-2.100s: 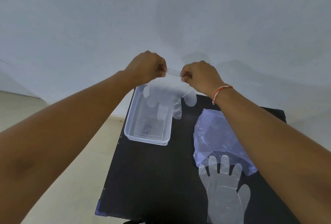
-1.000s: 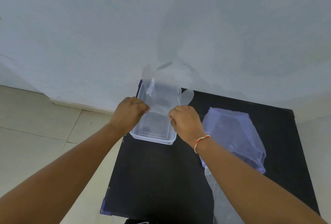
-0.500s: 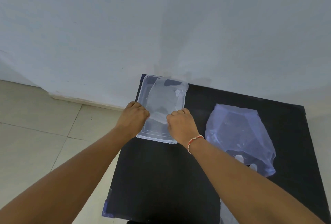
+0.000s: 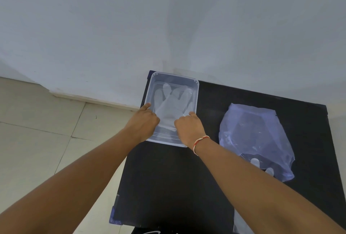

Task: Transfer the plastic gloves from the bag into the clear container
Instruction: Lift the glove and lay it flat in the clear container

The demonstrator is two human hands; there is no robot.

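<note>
The clear container [image 4: 174, 77] sits at the far left corner of the black table [image 4: 168, 187]. A see-through plastic glove [image 4: 172, 104] lies flat inside it, fingers pointing away from me. My left hand [image 4: 143, 123] rests at the container's left rim and my right hand [image 4: 189, 128] at its near right side. Both are curled over the corners of the glove's cuff. The bluish plastic bag [image 4: 256, 136] lies to the right. The fingertips of another glove [image 4: 255, 162] show under the bag's near edge; my right forearm hides most of it.
A pale wall stands right behind the table. Beige floor tiles [image 4: 37, 130] lie to the left, below the table's left edge. A red and white thread is tied around my right wrist [image 4: 199, 141].
Both hands brought the glove down from the air into the container. It went from draped and crumpled to spread flat, with the fingers fanned toward the far end.
</note>
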